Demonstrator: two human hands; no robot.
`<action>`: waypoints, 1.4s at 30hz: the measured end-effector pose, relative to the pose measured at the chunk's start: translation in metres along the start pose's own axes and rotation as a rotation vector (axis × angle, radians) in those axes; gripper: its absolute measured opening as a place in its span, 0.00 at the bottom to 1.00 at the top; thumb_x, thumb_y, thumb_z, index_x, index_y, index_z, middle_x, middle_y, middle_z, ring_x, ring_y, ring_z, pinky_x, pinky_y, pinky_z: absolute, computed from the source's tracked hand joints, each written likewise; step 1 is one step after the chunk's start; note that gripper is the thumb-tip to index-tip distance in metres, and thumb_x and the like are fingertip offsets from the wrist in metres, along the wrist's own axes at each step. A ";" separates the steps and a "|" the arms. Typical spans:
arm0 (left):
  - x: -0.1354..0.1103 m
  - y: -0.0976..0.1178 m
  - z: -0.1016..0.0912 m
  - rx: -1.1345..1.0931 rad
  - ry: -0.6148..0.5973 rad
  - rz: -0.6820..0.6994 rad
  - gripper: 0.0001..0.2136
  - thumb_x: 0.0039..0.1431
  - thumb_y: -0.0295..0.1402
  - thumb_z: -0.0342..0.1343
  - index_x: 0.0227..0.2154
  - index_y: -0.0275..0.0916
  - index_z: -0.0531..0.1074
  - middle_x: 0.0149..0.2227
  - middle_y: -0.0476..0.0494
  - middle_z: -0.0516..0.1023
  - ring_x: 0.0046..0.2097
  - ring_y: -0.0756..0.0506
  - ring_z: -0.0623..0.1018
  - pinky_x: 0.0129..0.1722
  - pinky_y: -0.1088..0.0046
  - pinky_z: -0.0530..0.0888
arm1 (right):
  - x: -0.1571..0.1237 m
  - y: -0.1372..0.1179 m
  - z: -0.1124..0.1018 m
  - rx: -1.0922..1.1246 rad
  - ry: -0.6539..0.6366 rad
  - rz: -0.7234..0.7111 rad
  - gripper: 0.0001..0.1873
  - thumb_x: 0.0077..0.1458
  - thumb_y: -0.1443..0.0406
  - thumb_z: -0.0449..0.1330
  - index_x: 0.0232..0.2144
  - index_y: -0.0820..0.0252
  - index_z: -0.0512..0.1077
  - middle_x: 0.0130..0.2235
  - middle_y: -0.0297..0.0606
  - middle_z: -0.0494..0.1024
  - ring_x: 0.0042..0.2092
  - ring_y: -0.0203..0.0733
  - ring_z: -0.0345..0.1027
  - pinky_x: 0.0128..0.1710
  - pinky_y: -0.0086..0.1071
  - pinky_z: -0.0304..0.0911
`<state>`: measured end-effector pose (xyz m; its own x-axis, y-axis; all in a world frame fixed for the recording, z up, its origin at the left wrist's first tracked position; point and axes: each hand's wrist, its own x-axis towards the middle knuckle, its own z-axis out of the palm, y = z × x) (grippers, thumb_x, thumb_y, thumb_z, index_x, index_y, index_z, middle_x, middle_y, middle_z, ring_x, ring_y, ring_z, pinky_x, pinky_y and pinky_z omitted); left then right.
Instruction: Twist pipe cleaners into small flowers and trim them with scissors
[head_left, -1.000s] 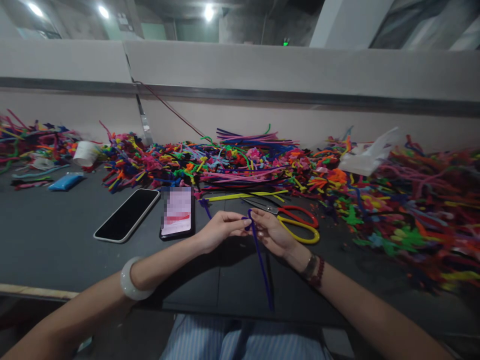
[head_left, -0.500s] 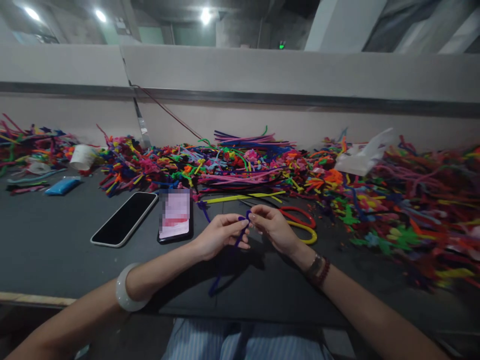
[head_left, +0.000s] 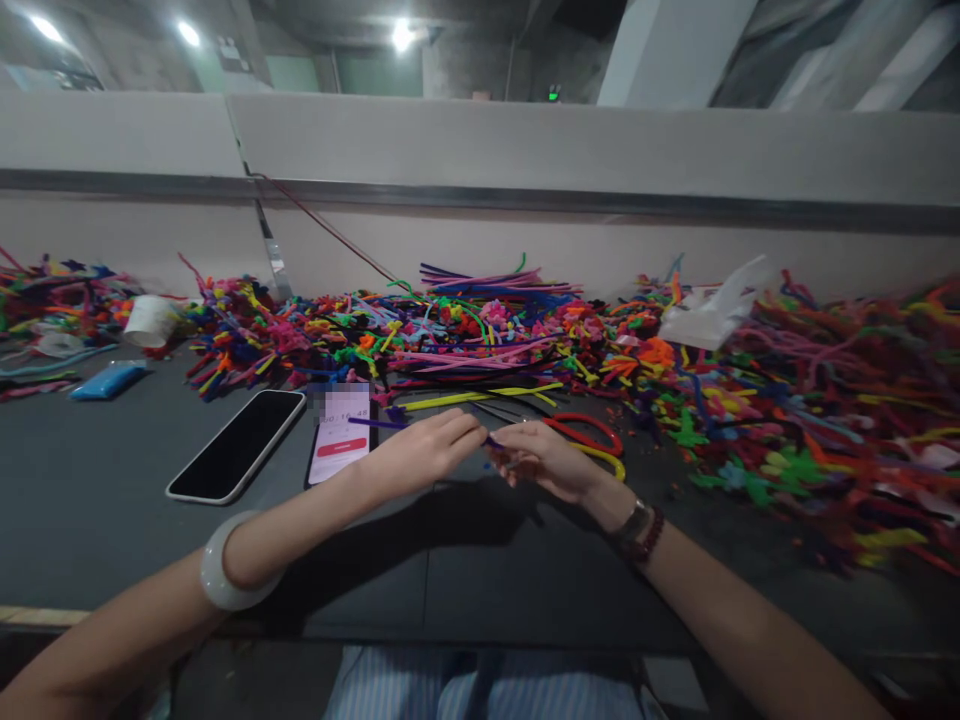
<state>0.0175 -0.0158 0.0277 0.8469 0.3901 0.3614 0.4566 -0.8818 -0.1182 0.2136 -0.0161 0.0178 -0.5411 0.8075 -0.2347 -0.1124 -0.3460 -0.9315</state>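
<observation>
Near the middle of the dark table, my left hand (head_left: 439, 447) pinches a purple pipe cleaner (head_left: 377, 424), its back turned up toward me. One straight length of the stem sticks out to the left, over the lit phone. A short purple bit shows between my fingertips, where my right hand (head_left: 549, 460) grips it from the other side with bent fingers. How the stem is bent inside the fingers is hidden. Scissors (head_left: 596, 430) with one red and one yellow handle lie just behind my right hand, partly covered by it.
A lit phone (head_left: 341, 440) and a dark-screened phone (head_left: 238, 445) lie to the left. Heaps of coloured pipe cleaners (head_left: 300, 335) line the back and right side. A white cup (head_left: 150, 321), a blue packet (head_left: 109, 380) and a white plastic piece (head_left: 709, 315) sit among them.
My left hand has rolled over so its back faces up. The purple stem that hung down toward me now points left. The view has shifted slightly to the right.
</observation>
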 end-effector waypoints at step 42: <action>0.007 -0.011 -0.006 -0.776 -0.369 -0.432 0.13 0.55 0.32 0.44 0.28 0.31 0.73 0.19 0.49 0.70 0.23 0.53 0.68 0.22 0.82 0.62 | -0.001 0.025 0.014 -1.205 0.105 -0.753 0.08 0.53 0.68 0.50 0.28 0.62 0.69 0.31 0.44 0.72 0.37 0.42 0.63 0.39 0.37 0.58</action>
<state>0.0165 -0.0053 0.0373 0.7404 0.6648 -0.0991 0.5542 -0.5204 0.6497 0.1996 -0.0318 -0.0014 -0.6019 0.6632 0.4449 0.4544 0.7425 -0.4921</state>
